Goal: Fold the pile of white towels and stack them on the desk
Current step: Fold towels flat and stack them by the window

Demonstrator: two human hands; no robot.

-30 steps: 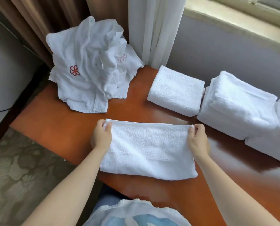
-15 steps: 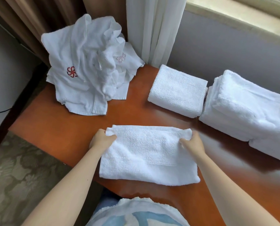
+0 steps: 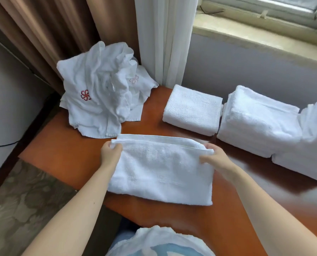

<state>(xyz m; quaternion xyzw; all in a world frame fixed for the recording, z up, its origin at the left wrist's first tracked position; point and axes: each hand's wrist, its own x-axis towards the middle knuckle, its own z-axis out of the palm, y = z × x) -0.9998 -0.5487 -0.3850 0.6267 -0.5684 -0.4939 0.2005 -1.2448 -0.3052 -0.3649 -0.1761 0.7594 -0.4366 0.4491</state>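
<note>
Half-folded towel (image 3: pixel 161 172) lies flat on the near middle of the desk (image 3: pixel 61 154), long side running left to right. Left hand (image 3: pixel 110 154) pinches the far-left corner of its upper layer, fingers curled over the edge. Right hand (image 3: pixel 216 159) grips the far-right corner likewise, though it is slightly blurred. The upper layer's far edge sits just short of the lower layer's, so a narrow strip shows beyond it. Unfolded pile (image 3: pixel 98 93) is heaped at the far-left corner of the desk against the brown curtain (image 3: pixel 43 34), with a red emblem visible; the number of towels in it is not readable. A single folded towel (image 3: pixel 192 109) lies far of centre, just beside a taller stack (image 3: pixel 255 121) on its right. Another stack with a blue emblem (image 3: pixel 316 130) sits at the right edge. Judgement: the step in hand is the lengthwise fold of this one towel, and the task is partway done. The next move calls for squaring the two far edges, then folding one end across the other to match the folded towel's footprint. Both corners should be kept taut so the layers do not slide apart.
</note>
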